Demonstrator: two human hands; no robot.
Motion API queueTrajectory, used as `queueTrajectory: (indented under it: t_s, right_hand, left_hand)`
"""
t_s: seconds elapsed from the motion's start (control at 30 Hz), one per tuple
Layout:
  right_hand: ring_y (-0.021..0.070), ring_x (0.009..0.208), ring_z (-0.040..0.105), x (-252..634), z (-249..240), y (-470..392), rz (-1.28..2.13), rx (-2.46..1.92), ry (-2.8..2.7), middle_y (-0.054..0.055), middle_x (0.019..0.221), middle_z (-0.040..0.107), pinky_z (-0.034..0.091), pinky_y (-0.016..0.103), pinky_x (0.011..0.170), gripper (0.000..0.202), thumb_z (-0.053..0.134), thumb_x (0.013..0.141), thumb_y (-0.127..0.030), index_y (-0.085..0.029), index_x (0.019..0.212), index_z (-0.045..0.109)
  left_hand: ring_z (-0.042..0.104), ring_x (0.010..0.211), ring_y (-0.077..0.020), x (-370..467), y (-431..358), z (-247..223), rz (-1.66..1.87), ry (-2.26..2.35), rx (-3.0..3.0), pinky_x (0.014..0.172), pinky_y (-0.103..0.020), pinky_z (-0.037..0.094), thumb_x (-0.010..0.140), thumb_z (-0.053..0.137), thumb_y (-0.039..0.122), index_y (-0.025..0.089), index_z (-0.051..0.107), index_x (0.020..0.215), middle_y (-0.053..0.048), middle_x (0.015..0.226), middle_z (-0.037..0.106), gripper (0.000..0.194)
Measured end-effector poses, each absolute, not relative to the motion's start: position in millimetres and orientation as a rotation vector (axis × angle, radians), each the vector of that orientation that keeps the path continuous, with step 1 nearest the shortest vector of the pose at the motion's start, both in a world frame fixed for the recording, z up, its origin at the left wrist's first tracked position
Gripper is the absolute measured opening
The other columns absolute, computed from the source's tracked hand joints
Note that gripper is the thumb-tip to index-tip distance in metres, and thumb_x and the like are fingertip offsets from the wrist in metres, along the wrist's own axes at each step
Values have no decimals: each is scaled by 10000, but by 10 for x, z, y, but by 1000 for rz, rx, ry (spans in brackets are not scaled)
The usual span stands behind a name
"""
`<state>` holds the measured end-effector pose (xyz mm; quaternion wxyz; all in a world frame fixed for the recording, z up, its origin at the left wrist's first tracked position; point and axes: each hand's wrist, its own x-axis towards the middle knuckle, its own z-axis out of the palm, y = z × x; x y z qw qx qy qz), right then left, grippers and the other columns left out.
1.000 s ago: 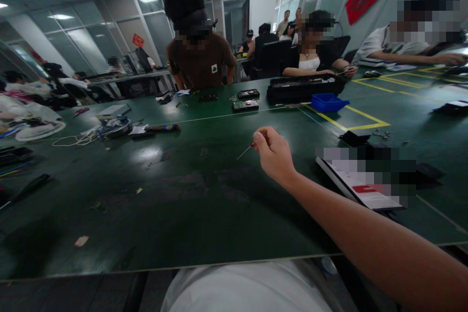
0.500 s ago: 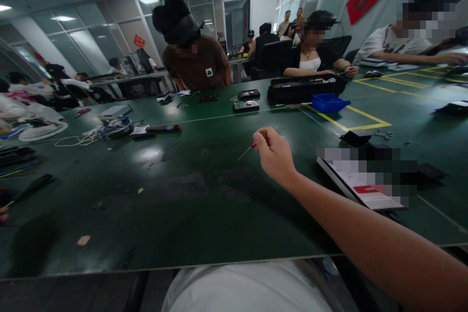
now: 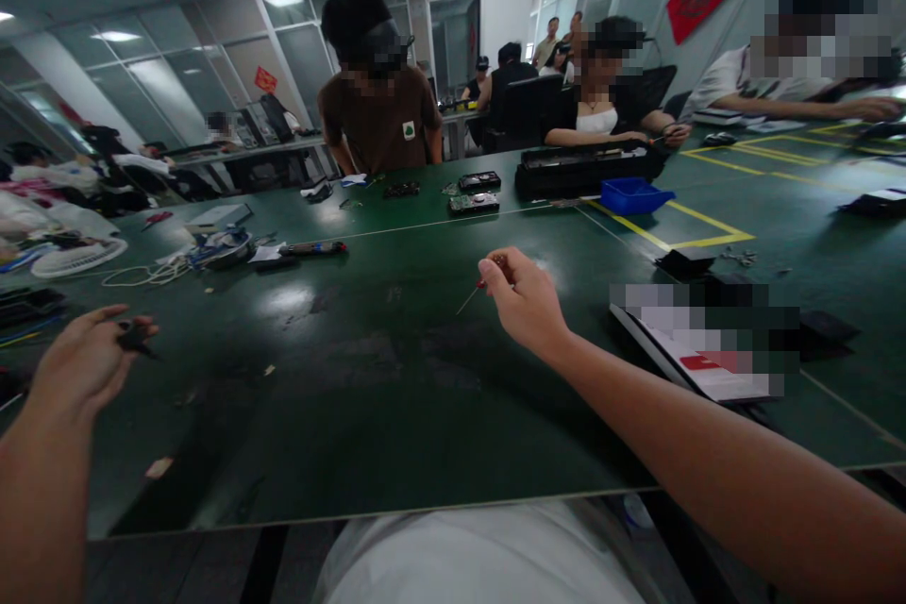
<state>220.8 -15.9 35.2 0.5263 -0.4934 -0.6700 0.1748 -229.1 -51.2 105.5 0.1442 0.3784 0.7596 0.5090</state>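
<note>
Screwdriver (image 3: 480, 285) pointed left and down over the bench (image 3: 340, 444), its handle enclosed by curled fingers of the right grip (image 3: 528, 297); that forearm slanted in from lower right. Left grip (image 3: 83, 354) hung farther left, fingers bent around a dark object (image 3: 134, 338).

The green tabletop (image 3: 368, 434) looks smooth and glossy, with bright glare and duller scuffed patches; the thin screwdriver (image 3: 466, 301) shows a bare metal shaft. The blue tray (image 3: 635, 197) looks like plastic; the white garment (image 3: 488, 559) is matt cloth.
</note>
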Motion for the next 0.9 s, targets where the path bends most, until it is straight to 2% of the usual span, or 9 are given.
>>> queueTrajectory:
  t_s: [0.07,0.13,0.3,0.37,0.53,0.67,0.73,0.83,0.9]
  right_hand:
    - [168,650,602,2209,354,-163,417,-1186,-1605,12,711,656,409,309,631,261,496,970,-429,-205,893,606]
    - [165,637,593,2212,357,-168,406,-1197,-1609,7,698,649,400,306,616,263,501,969,-432,-207,890,612]
    - [155,612,576,2221,363,-174,381,-1181,-1613,-3,674,632,390,298,594,282,507,969,-451,-209,873,617]
    - [154,604,573,2225,366,-177,382,-1180,-1615,-2,671,637,388,298,586,292,512,967,-461,-210,859,618]
    - [149,567,560,2231,380,-194,370,-1199,-1649,-1,623,643,378,299,570,338,560,938,-488,-213,746,602]
    - [149,585,585,2224,371,-189,408,-1172,-1600,1,648,654,413,299,588,288,542,951,-438,-206,797,617]
    - [156,643,631,2217,353,-174,495,-1100,-1550,14,715,684,462,302,625,252,525,962,-415,-201,879,628]
    - [172,740,685,2204,318,-150,622,-1006,-1509,38,809,722,523,322,696,226,531,958,-402,-199,950,629]
    - [179,772,698,2195,296,-142,646,-990,-1516,44,831,731,539,336,725,219,538,953,-399,-200,961,631]
  left_hand:
    - [571,761,-30,-2172,-380,972,1492,2039,1006,796,-169,437,854,443,-36,164,487,942,102,714,582,223]
    - [586,816,-50,-1931,-248,900,1469,1896,1081,806,-179,434,853,480,18,194,510,1053,95,789,600,268]
    - [577,842,-126,-1062,-8,749,1307,1539,1382,752,-241,438,818,432,52,201,435,1267,17,888,598,473]
    - [590,822,-161,-705,36,687,1233,1408,1444,739,-278,449,793,461,90,187,439,1271,-13,883,604,488]
    - [592,840,-192,5,42,485,985,1311,1618,833,-339,465,802,460,198,163,519,1181,-46,906,605,385]
    - [584,989,-218,232,24,247,820,1438,1908,932,-370,455,719,547,79,163,459,1300,-97,1124,599,594]
    - [580,1062,-231,241,22,136,814,1463,1984,991,-394,440,743,546,43,160,481,1284,-117,1189,595,557]
    - [591,1095,-242,193,15,37,845,1418,2031,1021,-421,444,823,580,101,187,565,1191,-98,1184,627,379]
    - [591,1122,-240,158,3,18,884,1369,2073,1040,-418,443,826,614,114,204,605,1157,-78,1192,640,343]
